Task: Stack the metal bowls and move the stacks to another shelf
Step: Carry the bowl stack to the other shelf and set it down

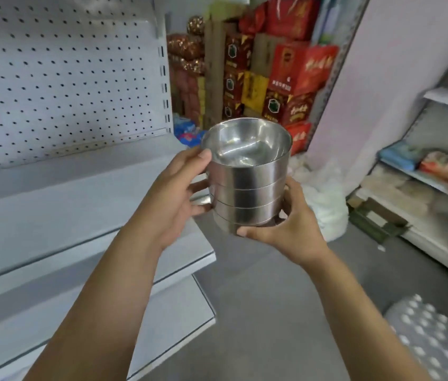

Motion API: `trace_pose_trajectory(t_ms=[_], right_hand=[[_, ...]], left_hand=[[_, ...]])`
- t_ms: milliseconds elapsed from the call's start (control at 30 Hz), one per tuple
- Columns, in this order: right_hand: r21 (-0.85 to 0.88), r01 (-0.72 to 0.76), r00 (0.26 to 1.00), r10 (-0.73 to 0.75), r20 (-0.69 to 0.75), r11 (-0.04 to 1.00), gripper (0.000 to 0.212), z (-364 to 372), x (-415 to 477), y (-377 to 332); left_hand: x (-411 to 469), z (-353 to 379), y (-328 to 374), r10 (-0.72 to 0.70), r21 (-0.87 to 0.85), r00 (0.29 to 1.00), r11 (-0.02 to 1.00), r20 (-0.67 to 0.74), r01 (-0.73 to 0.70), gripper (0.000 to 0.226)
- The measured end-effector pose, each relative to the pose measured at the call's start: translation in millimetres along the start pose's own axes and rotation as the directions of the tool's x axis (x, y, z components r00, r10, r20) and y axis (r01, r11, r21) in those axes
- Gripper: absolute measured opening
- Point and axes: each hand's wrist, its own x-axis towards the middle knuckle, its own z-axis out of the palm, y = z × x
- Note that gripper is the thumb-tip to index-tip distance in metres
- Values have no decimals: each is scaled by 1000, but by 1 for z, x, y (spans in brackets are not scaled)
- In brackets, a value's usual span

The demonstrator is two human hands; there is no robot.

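One stack of metal bowls is held in mid-air, just off the end of the white shelves. Four nested walls show. The left hand has its grip round the side, thumb by the top rim. The right hand has its grip cupping the base. The writing on the red boxes is too blurred to read.

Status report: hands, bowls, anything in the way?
Left hand grips stack at rim, right hand at base. Stack in air, beside shelf. Nothing seen between.
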Motion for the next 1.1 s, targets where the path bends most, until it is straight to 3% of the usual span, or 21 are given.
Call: trace_pose_trajectory(t_ms=[167,400,600,733,933,1100], right_hand=[[-31,-90,984,84,-157,995,122,-104,-28,41],[-23,-187,917,166,-364,982,124,-209,-68,77],[-9,-253,847,217,-485,967,120,-271,-73,108],[-16,-298,797,239,-554,954,126,-311,-62,131],[-4,-331,738,256,-624,944,118,-379,-18,167],[24,-326,642,240,-728,945,118,-441,36,198]], left_hand=[[34,105,-37,-47,7,982,999,184,47,51],[65,229,-66,-113,33,903,993,414,109,44],[106,307,-84,-170,131,840,984,515,119,50],[145,356,-99,-184,172,793,980,581,101,51],[218,435,-122,-177,177,739,981,650,80,52],[299,519,-123,-141,197,645,980,751,-15,50]])
